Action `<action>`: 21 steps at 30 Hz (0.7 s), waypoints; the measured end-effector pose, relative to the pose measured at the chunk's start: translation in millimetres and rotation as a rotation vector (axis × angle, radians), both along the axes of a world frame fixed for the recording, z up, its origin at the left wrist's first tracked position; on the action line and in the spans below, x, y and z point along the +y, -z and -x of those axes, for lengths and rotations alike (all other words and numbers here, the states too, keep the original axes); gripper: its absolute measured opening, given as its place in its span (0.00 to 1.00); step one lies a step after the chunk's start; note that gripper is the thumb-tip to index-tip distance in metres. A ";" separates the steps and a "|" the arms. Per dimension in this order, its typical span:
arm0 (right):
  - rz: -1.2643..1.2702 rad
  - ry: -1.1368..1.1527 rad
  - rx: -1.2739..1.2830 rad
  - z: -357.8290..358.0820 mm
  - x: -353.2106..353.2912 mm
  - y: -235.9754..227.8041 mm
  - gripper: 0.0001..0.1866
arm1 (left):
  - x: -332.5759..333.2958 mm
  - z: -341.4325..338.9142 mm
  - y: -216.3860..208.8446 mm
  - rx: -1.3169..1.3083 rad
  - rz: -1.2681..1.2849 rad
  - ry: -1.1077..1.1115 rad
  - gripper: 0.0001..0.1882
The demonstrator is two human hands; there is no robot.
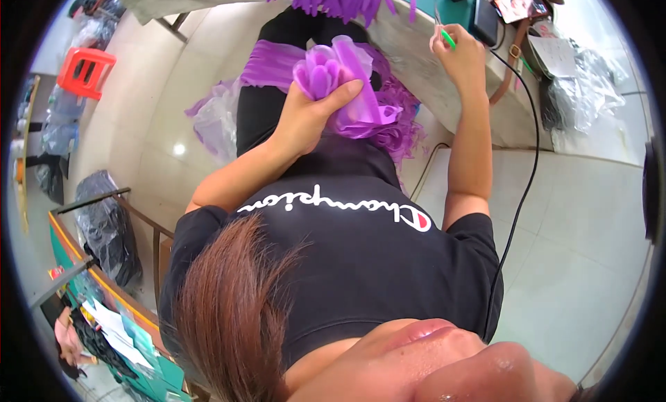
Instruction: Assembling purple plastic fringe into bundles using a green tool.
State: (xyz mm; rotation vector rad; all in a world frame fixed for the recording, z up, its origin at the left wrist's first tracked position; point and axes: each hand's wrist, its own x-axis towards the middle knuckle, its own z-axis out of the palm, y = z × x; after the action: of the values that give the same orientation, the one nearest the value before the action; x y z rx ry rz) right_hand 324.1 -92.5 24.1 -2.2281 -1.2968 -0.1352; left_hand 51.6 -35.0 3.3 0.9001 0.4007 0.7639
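My left hand (316, 117) is closed around a bunch of rolled, glossy purple plastic film (319, 72) above my lap. Loops of the film stick up past the thumb, and a flatter roll stands beside them. At the table edge, my right hand (463, 58) grips small scissors (449, 39) with a green handle, their thin metal blades pointing away from me. A wide purple film band (270, 63) lies across my thigh. Shredded purple strips (402, 124) hang in a tangle beside my right leg.
On the table (416, 38) lie a purple fringe (333, 0), a black device (485, 19) and a phone (522, 4). A black cable (535, 124) runs down past my right arm. Clear bags (583, 93) are at right; a red stool (86, 72) stands left.
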 end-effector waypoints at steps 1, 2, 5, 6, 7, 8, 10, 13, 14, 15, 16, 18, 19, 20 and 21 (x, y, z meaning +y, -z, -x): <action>-0.121 -0.192 0.269 19.9 -3.7 5.7 0.12 | 0.8 4.1 3.0 0.018 0.001 -0.042 0.08; -0.240 -0.343 0.527 36.8 -16.3 5.5 0.10 | 3.0 3.9 3.5 0.001 -0.005 -0.013 0.08; -0.129 -0.538 0.753 78.4 -50.1 -4.8 0.11 | -0.8 3.7 -1.0 -0.030 0.011 -0.012 0.07; -0.054 -0.579 0.833 86.6 -59.1 -6.1 0.13 | -1.1 1.9 -1.1 -0.033 0.008 -0.025 0.07; 0.022 -0.620 0.912 91.3 -64.6 -6.5 0.15 | -1.4 1.3 -1.0 -0.037 0.006 -0.039 0.07; 0.020 -0.619 0.915 93.3 -67.9 -4.1 0.15 | -1.7 2.1 -0.9 -0.033 0.006 -0.037 0.07; 0.016 -0.632 0.956 94.6 -73.0 1.6 0.17 | -1.6 2.1 -1.3 -0.031 0.002 -0.050 0.07; 0.027 -0.627 1.006 98.3 -75.1 3.6 0.17 | -1.6 1.4 0.9 -0.019 -0.005 -0.066 0.07; 0.025 -0.624 1.009 99.1 -75.1 3.7 0.17 | -1.6 1.3 0.0 -0.017 -0.004 -0.063 0.07; 0.008 -0.629 1.022 99.9 -74.4 3.2 0.17 | -1.6 1.9 -2.0 -0.010 -0.006 -0.063 0.07; -0.009 -0.635 1.036 100.4 -73.9 3.2 0.17 | -1.5 2.3 -2.9 -0.005 -0.007 -0.062 0.07; -0.001 -0.642 1.023 97.9 -74.9 4.7 0.17 | -1.4 2.5 -2.3 -0.012 -0.011 -0.076 0.07; 0.007 -0.651 1.009 96.8 -75.5 5.1 0.17 | -1.4 2.4 -2.0 -0.022 -0.016 -0.091 0.07; 0.007 -0.651 1.010 96.9 -75.7 5.4 0.17 | -1.3 2.4 -1.7 -0.021 -0.015 -0.091 0.07; 0.013 -0.645 1.017 97.2 -76.2 5.2 0.17 | -1.5 2.6 -1.3 -0.022 -0.024 -0.101 0.07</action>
State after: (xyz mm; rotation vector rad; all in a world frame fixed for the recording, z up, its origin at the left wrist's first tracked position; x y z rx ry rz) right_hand 226.9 -168.7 19.0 -1.3795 -1.2688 1.0841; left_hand 49.1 -36.5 4.7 0.8982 0.4212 0.8720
